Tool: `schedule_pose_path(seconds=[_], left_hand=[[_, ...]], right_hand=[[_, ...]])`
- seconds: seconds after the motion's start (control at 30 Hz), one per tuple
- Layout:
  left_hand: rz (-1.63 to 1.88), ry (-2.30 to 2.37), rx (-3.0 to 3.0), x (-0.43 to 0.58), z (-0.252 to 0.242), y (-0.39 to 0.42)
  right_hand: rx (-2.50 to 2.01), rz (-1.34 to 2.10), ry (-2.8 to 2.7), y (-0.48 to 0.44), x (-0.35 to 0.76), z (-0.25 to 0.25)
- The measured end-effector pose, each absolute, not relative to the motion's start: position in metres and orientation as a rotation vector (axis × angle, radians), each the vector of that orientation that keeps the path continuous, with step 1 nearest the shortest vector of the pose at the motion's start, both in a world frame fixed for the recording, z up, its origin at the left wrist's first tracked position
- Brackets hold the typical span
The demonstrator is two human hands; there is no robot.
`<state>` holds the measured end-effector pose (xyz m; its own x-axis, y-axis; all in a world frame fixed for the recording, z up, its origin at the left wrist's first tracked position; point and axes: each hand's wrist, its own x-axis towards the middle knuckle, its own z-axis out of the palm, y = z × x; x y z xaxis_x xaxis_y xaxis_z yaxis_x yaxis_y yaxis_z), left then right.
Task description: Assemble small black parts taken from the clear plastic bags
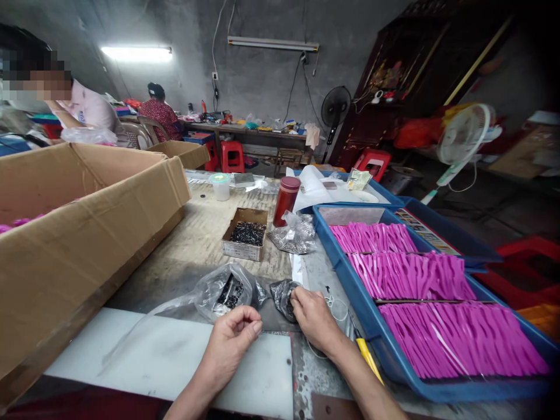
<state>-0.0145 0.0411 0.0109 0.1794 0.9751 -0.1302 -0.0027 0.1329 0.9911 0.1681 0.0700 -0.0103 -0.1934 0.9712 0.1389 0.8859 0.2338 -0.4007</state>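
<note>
My left hand point(236, 335) is over the front of the white board point(175, 356), thumb and fingers pressed together in a pinch. Whatever they hold, if anything, is too small to make out. At the mouth of a small dark plastic bag point(282, 294), my right hand point(311, 318) has its fingers curled, with the fingertips hidden in or behind the bag's edge. Beside it on the left lies an open clear plastic bag point(205, 297) with small black parts point(230, 291) in it. A yellow-handled tool point(367, 356) lies right of my right wrist.
A blue crate point(420, 389) with rows of pink strip-like pieces point(459, 338) stands right. A large cardboard box point(87, 233) bounds the left. Beyond my hands are a small box of black pins point(242, 251), a red canister point(286, 201) and a bag of metal bits point(295, 236). Two people sit farther back.
</note>
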Motion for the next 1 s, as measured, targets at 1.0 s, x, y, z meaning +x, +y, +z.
schedule_pose_path(seconds=[1.0], left_hand=[[1.033, 0.864, 0.49, 0.011, 0.005, 0.033]], right_hand=[[-1.317, 1.069, -1.256, 0.03, 0.15, 0.006]])
